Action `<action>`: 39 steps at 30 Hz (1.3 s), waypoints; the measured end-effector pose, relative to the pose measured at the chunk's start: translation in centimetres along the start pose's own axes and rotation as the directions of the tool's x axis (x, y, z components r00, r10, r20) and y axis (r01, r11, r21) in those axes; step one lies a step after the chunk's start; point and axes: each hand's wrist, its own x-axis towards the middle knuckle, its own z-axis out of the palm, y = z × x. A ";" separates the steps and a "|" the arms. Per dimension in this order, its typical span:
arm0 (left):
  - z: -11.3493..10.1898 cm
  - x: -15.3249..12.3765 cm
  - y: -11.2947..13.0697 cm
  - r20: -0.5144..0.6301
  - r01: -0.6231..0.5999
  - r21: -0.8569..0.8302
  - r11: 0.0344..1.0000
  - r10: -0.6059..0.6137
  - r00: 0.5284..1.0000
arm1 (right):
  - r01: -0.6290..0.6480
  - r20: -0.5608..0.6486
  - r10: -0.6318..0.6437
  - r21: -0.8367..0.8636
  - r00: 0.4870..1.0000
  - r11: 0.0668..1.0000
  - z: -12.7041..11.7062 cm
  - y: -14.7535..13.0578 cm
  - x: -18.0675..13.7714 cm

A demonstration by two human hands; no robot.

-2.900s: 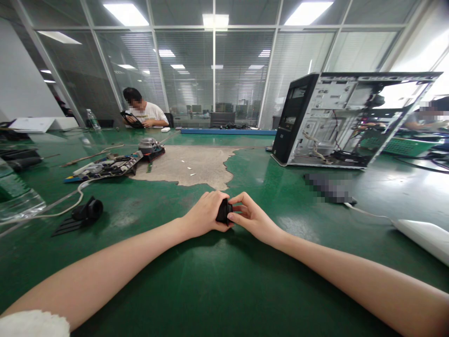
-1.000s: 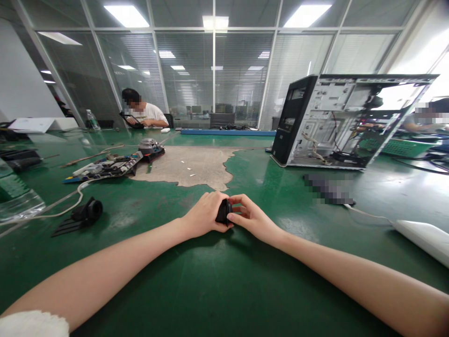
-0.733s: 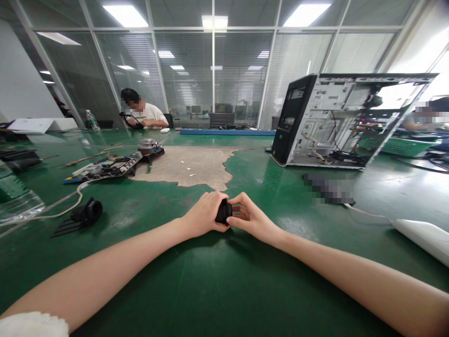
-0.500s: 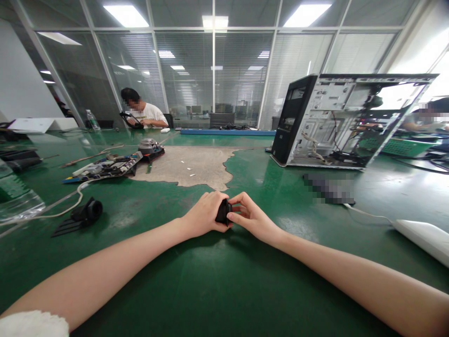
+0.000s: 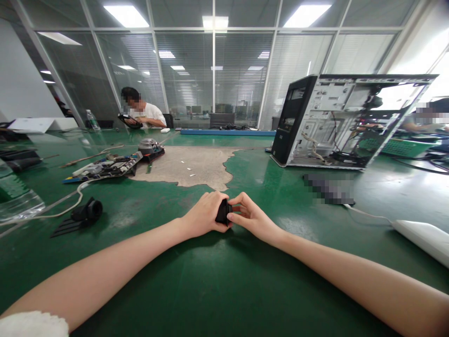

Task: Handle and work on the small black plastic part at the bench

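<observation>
Between my two hands, just above the green tabletop, is a small black part, perhaps plastic; its kind cannot be made out. My left hand wraps round it from the left, thumb below and fingers over the top. From the right, my right hand pinches its near edge between thumb and fingertips. Much of the part is hidden by my fingers. Off to the left on the table lies another black piece with a round, tube-like end and flat prongs.
An opened computer case stands at the right. A circuit board lies at the left, near a plastic bottle. A white device with a cable is at the right edge. A person sits across the table.
My hands and the black part have hardly moved. Across the table, the person and the black object in their hands have shifted slightly.
</observation>
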 end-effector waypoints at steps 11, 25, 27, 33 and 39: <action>0.0 0.1 -0.1 0.016 0.005 -0.005 1.000 -0.005 1.000 | 0.017 0.046 -0.016 -0.029 0.999 0.999 -0.1 0.1 0.1; 0.2 0.0 -0.2 -0.005 -0.013 0.009 1.000 0.013 1.000 | -0.017 -0.002 0.017 -0.060 1.000 0.998 -0.2 0.2 0.2; 0.2 0.0 -0.2 0.000 -0.011 0.015 1.000 0.011 1.000 | -0.001 0.028 0.002 -0.033 1.000 0.999 -0.2 0.2 0.1; 0.3 0.0 -0.2 -0.007 -0.007 0.017 1.000 0.007 1.000 | 0.017 0.000 -0.017 -0.021 1.000 1.000 -0.1 0.3 0.0; 0.2 0.1 -0.1 -0.004 -0.010 -0.002 1.000 0.010 1.000 | 0.017 -0.027 -0.020 -0.080 0.999 0.997 -0.2 0.2 0.1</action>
